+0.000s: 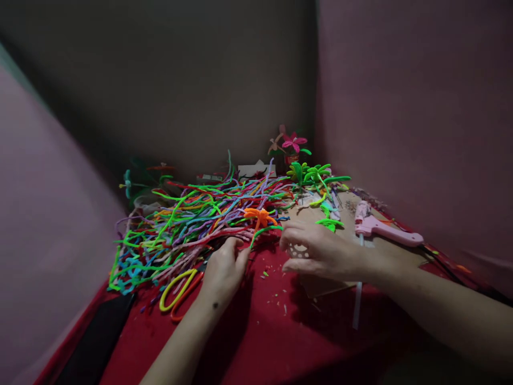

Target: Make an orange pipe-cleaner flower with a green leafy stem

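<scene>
Here, above the red-covered bench (260, 331), the left hand (225, 271) pinches the orange flower (261, 216) by its stem beside the pipe cleaners (188, 216); the right hand (318, 248) curls around a dotted cup (298, 251).

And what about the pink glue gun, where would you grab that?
I'd take the pink glue gun by its handle, reaching down from above on the right. The handle sticks out sideways from the barrel, giving a long, slim part to wrap. A glue stick pokes out of the barrel's near end, so I'd avoid that, and the far end too, which may be hot.
</scene>
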`<state>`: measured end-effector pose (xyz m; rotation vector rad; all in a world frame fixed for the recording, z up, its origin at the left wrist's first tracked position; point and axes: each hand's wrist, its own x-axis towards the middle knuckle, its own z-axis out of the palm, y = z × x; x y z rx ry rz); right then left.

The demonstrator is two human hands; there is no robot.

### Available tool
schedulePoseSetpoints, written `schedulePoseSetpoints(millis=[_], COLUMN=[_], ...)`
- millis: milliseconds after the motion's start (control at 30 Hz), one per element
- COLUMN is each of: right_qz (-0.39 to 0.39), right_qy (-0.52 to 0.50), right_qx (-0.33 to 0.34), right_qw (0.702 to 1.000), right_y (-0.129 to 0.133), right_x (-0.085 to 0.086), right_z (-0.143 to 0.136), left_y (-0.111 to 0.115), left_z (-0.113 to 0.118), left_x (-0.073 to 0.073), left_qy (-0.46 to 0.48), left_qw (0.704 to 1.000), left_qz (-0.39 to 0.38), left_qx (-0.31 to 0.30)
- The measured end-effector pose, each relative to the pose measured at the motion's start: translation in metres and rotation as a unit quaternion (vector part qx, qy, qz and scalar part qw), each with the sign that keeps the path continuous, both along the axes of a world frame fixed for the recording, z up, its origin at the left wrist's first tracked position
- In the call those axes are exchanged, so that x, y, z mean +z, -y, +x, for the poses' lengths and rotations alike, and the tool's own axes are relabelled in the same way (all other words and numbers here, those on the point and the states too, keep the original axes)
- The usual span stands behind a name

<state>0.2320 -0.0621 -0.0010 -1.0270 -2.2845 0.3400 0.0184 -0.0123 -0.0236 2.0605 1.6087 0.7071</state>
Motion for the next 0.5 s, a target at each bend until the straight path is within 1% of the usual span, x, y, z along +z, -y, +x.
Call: schedulePoseSetpoints(millis=[67, 133, 233, 300, 367, 433, 500], right_qz=[-0.034, -0.041, -0.023, -0.007, 0.001, -0.006, -0.034], right_qy=[0.076, 0.142, 0.201, 0.200, 0.176, 0.122, 0.035], right_qx=[-0.043, -0.069, -0.060, -0.044, -0.030, -0.020, -0.015], right_qw=[0.996, 0.987, 0.978, 0.979, 0.984, 0.992, 0.999], right_y=[-0.003, -0.004, -0.004, -0.004, -0.003, -0.001, -0.001], right_x=[-0.011, -0.021, -0.026, -0.025, -0.022, -0.019, -0.016], right_z=[0.003, 0.003, 0.002, 0.003, 0.004, 0.003, 0.000], left_y=[-0.009, -0.014, -0.016, -0.014, -0.010, -0.005, 0.001], left_z=[0.004, 0.008, 0.008, 0.004, 0.001, -0.001, -0.001], left_x=[-0.001, -0.003, -0.006, -0.007, -0.004, 0.000, 0.006], left_qy=[-0.065, -0.077, -0.083, -0.076, -0.026, 0.081, 0.205], left_qw=[0.998, 0.997, 0.996, 0.997, 0.999, 0.996, 0.976], left_qz=[0.014, 0.006, 0.008, 0.010, 0.002, -0.024, -0.072], left_qx=[-0.008, -0.012, -0.015, -0.022, -0.032, -0.034, -0.029])
